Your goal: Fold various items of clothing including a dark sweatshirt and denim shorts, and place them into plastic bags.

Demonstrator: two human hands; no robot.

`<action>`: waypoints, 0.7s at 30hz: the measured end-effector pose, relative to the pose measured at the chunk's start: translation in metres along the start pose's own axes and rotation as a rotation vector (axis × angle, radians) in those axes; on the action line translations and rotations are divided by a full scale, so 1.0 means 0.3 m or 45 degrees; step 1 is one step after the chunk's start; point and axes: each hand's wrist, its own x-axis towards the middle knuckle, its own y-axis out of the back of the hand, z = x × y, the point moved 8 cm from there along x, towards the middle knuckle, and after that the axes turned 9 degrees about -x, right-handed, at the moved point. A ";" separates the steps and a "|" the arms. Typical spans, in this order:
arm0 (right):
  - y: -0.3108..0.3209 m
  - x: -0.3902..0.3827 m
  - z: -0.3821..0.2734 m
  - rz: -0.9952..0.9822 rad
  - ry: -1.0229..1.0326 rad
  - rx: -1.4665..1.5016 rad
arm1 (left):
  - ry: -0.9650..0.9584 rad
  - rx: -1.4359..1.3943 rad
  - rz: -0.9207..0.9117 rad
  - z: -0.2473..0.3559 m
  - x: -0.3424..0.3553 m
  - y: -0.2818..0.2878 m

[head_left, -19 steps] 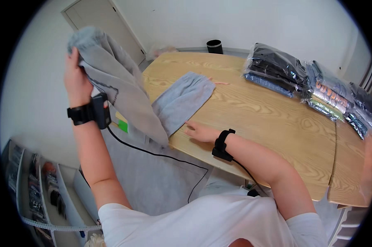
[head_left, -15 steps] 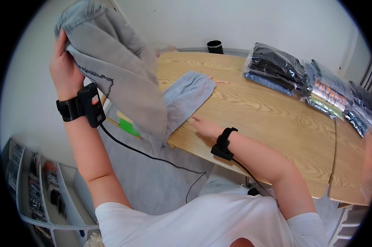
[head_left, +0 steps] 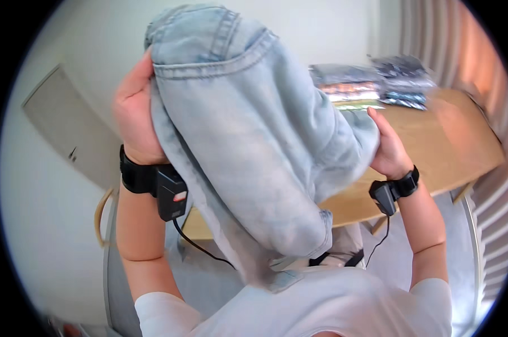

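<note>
Clearly, the pale blue denim garment (head_left: 237, 129) is hanging in the air in front of the person, stretching between the two hands, with part of the worktop (head_left: 456, 126) showing behind it. The left hand (head_left: 136, 118) is gripping its upper left edge, the thumb pressing just beside a thick stitched seam (head_left: 214, 67) while the fingers are hiding behind the cloth. The right hand (head_left: 393, 147) is touching the garment's right end, thumb pointing up along its edge; its fingers are mostly disappearing behind the fabric, so whether they are pinching it or only supporting it, I cannot tell. The lower folds are drooping toward the white shirt (head_left: 316, 306); whether they are touching it is unclear.

Judging by the soft creases and sagging bulk, the denim is probably behaving as a limp, moderately heavy cloth, neither slippery nor fragile, and somewhat stiffer along its doubled seams. Those seams are likely offering the surest hold, since single layers would be bunching and folding over. Clear-wrapped packages (head_left: 400, 78) are lying on the far part of the worktop, and a black cable (head_left: 209, 255) is trailing from the left wrist unit (head_left: 171, 194), near the hanging cloth.
</note>
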 end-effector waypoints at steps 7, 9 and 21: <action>0.348 -0.870 -0.197 0.760 0.609 -0.257 | 0.240 -0.369 -0.337 -0.507 0.200 -0.264; 0.400 -1.180 -0.185 1.072 0.836 -0.257 | 0.457 -0.483 -0.435 -0.658 0.220 -0.382; 0.310 -1.929 0.176 2.440 0.325 -1.616 | 0.997 -0.481 -0.647 -1.438 0.060 -0.994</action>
